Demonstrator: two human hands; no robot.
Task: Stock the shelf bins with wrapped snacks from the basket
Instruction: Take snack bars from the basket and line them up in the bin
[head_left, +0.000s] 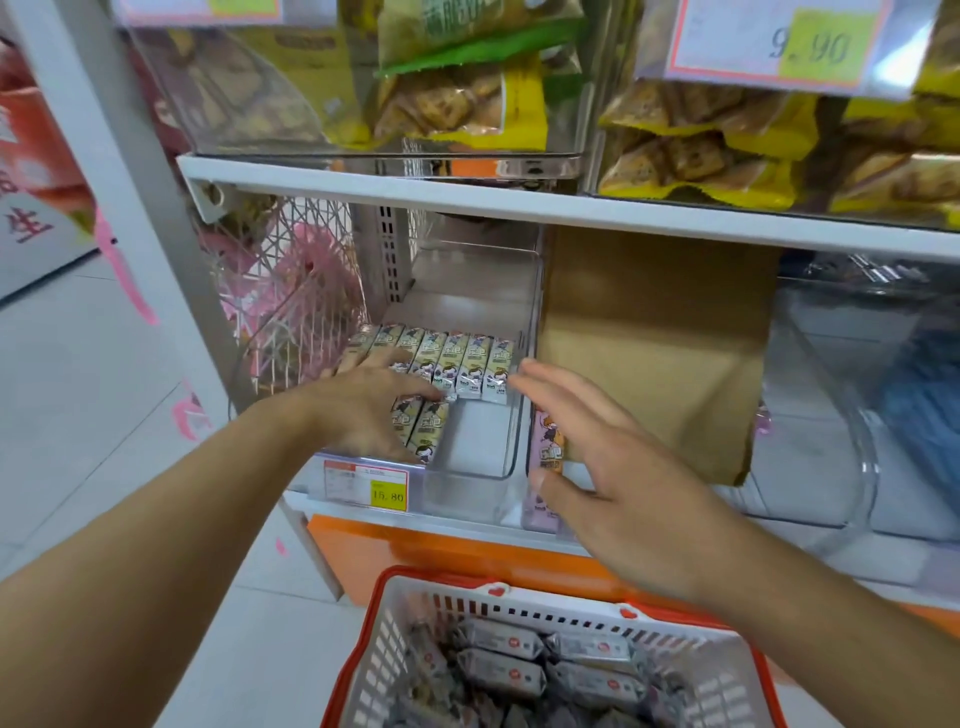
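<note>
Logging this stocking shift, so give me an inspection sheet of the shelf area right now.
Surface: white shelf above the clear bin.
Job's things: wrapped snacks in a row in the bin; basket below holds more.
Clutter: cardboard sheet beside the bin.
Grippers: left hand rests on front snacks; right hand open, empty.
Cables: nothing seen.
Surroundings: yellow cracker bags above, price tag.

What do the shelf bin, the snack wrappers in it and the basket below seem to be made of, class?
Bin: clear hard plastic, glossy; the shelf shows through it.
Snack wrappers: likely printed foil film; the crimped ends shine silver.
Basket: moulded plastic, white slotted walls, orange-red rim.
</note>
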